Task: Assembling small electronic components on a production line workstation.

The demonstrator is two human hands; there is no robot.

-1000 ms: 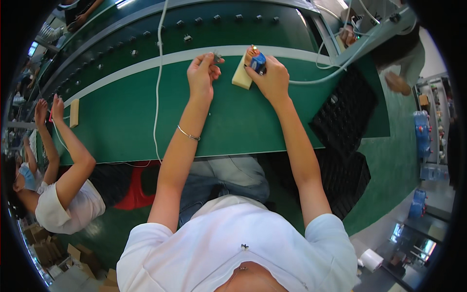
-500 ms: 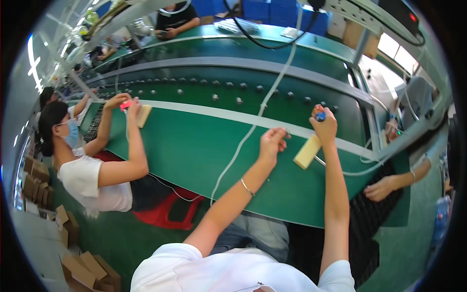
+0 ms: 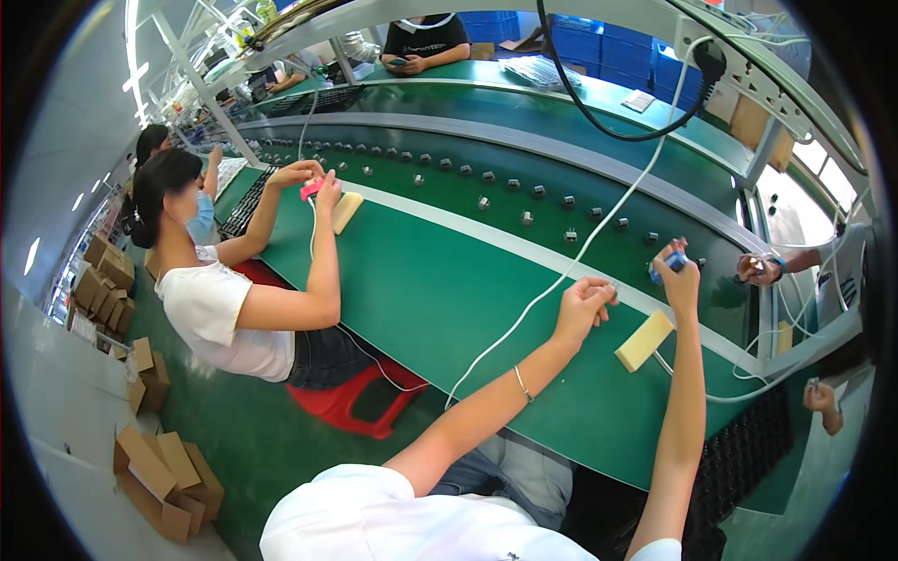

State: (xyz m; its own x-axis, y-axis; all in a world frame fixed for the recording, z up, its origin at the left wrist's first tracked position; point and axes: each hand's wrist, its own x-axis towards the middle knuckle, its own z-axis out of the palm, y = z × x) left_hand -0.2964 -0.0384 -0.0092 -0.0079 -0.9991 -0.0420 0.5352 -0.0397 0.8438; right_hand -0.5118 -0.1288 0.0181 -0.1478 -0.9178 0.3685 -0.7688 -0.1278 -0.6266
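Note:
My left hand (image 3: 582, 313) is closed in a pinch above the green table (image 3: 486, 327). A small metallic part (image 3: 614, 297) shows at its fingertips, too small to make out fully. Raised near the belt's edge, my right hand (image 3: 684, 288) is wrapped round a blue handheld thing (image 3: 659, 271); fingers hide much of it, so its kind is unclear. Between the hands lies a pale yellow block (image 3: 644, 340) on the table, with a light cable coming out beside it.
Small metallic parts (image 3: 527, 218) stand in rows on the green belt (image 3: 421, 201). A white cable (image 3: 561, 276) crosses the table. At left a co-worker (image 3: 229, 309) holds a red thing (image 3: 311, 190). Black trays (image 3: 748, 435) lie at right; another person's hand (image 3: 822, 400) is near them.
The view has swung, shifting the scene rightward. Both my hands keep their grips. At right, a person's hand has lifted off the black trays, and another person's hand now reaches toward the belt.

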